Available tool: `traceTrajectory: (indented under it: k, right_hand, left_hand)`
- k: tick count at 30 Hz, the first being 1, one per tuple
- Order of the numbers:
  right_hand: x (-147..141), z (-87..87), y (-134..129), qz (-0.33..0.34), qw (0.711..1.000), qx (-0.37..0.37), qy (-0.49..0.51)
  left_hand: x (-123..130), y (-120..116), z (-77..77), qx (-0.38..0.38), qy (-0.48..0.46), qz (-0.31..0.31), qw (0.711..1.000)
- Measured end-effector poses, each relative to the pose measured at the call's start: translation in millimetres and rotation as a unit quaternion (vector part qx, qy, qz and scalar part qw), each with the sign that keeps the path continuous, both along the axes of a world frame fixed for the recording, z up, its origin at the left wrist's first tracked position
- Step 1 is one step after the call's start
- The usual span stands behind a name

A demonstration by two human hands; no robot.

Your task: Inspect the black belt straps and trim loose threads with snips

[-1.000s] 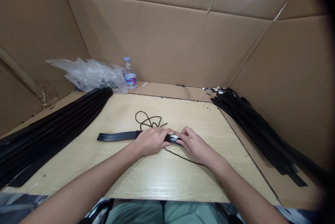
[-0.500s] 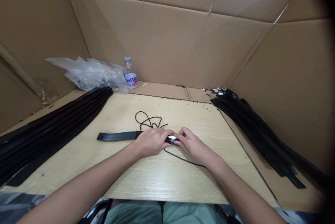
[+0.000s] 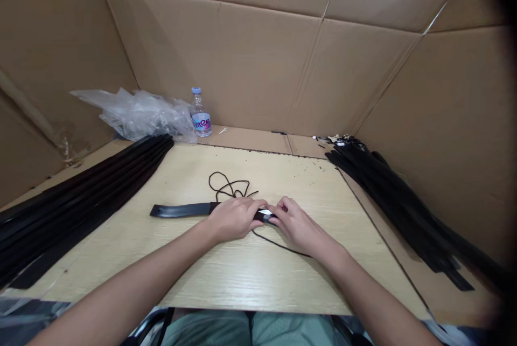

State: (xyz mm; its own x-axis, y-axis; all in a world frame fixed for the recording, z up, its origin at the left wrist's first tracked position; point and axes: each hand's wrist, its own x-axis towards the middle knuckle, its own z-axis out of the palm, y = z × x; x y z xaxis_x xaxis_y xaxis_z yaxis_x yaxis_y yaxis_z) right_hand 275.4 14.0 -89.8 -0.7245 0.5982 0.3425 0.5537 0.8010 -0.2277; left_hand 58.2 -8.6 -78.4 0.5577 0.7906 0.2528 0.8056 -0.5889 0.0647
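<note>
A dark, flat, slightly curved strip (image 3: 181, 210) lies across the light wooden tabletop, its left end bare with a small hole. My left hand (image 3: 235, 220) is closed over its middle, where a black wrapping covers it. Close by on the right, my right hand (image 3: 297, 223) pinches at the strip's right end. Between the two hands a small white piece (image 3: 265, 212) shows on the strip; its kind I cannot make out. A thin dark cord (image 3: 229, 182) is looped behind my left hand, and a length of cord runs out below toward my right wrist.
Long black strips (image 3: 97, 184) are piled on the left, and another black bundle (image 3: 396, 206) lies on the right. Crumpled clear plastic (image 3: 145, 114) and a water bottle (image 3: 201, 117) stand at the back left. Cardboard walls (image 3: 242, 55) enclose the table (image 3: 226, 276).
Almost nothing differs. Both hands stay on the strip in the same place, with only a very slight shift of the right forearm over the cord.
</note>
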Motion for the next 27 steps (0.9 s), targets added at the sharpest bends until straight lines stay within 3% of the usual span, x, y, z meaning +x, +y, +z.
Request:
traceTrajectory:
  k: [7,18,27]
  right_hand:
    - [1,-0.4,1,-0.003,1.0,-0.02,0.002]
    - [-12,-7.5,1,-0.017,1.0,0.02,0.005]
    - [2,-1.6,0,-0.015,1.0,0.018,-0.01]
  left_hand:
    - [0,-1,1.9,-0.001,0.004,-0.004,1.0]
    - [3,-1,-1.9,0.019,0.001,-0.013,1.0]
    - [1,-2,1.2,-0.011,-0.009,0.005,1.0]
